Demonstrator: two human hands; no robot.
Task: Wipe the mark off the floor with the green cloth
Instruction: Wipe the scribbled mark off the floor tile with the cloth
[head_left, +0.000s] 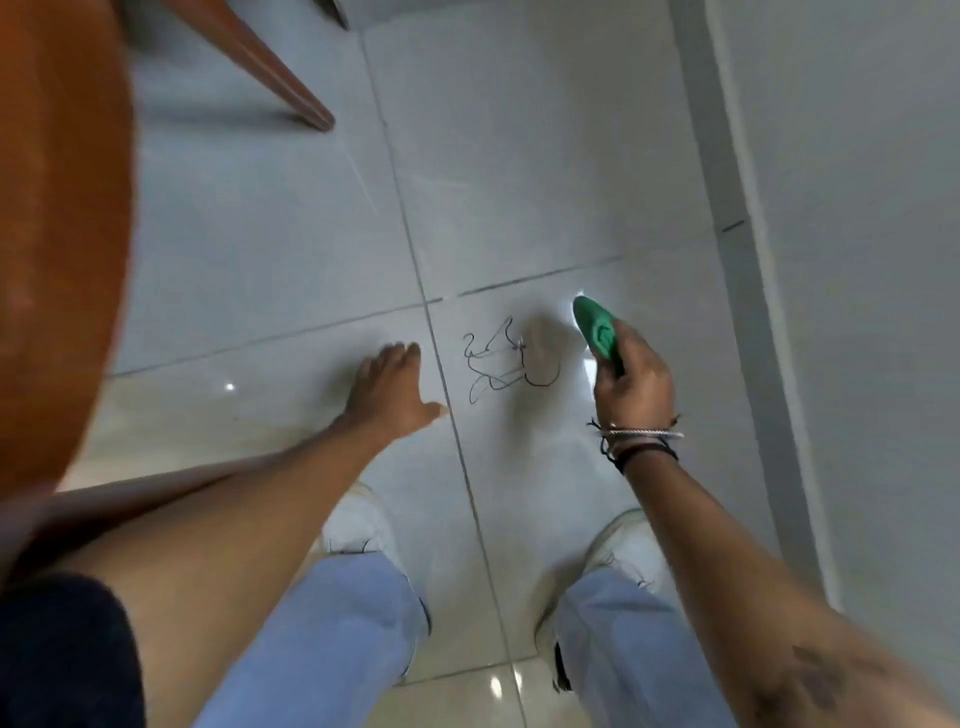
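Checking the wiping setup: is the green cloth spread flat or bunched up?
Bunched up: the cloth is gripped in the right hand, protruding as a compact wad, off the mark.

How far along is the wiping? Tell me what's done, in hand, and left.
Done: the right hand has the green cloth gripped and raised beside the mark. In hand: the left hand is spread open toward the floor left of the mark, as if bracing. Left: all the wiping. The scribble looks whole and dark, and the cloth is not on it.
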